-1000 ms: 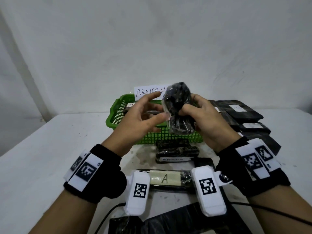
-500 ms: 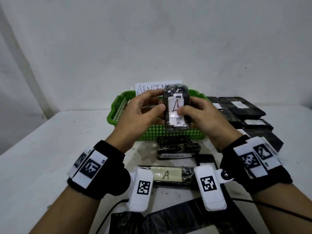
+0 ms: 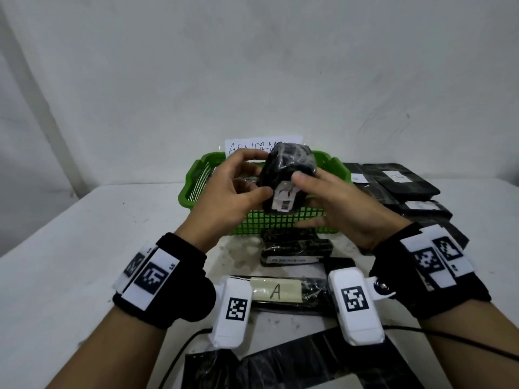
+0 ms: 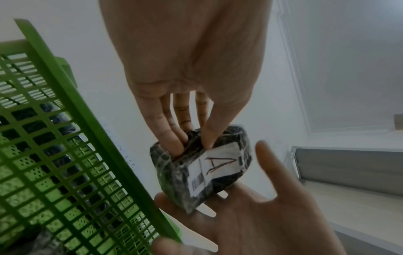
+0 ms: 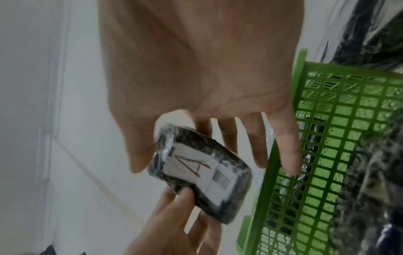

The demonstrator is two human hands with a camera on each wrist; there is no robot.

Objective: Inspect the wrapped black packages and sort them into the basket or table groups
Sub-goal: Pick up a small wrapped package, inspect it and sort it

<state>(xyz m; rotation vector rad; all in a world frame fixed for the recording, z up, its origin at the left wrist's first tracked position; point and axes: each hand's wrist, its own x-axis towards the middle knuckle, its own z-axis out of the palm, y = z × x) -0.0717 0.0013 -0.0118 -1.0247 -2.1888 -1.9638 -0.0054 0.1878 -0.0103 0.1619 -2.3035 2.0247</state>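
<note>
A small wrapped black package (image 3: 289,164) with a white label marked "A" is held up in front of the green basket (image 3: 193,181). My left hand (image 3: 258,175) pinches one end of it between thumb and fingers, as the left wrist view shows on the package (image 4: 170,172). My right hand (image 3: 311,197) lies under it with straight, spread fingers, its thumb beside the package. In the right wrist view the package (image 5: 205,172) sits between both hands, next to the basket (image 5: 305,86). Wrapped black packages lie inside the basket (image 4: 65,103).
On the table before the basket lie a black package (image 3: 295,248) and a flat one with a yellow "A" label (image 3: 278,293). Several labelled black packages (image 3: 401,181) are stacked at the right. A handwritten paper sign (image 3: 252,146) stands behind the basket. More black packages (image 3: 280,369) lie nearest me.
The package was turned from its plain side to show the "A" label, then tipped so the label faces down toward me. My right fingers have straightened out.
</note>
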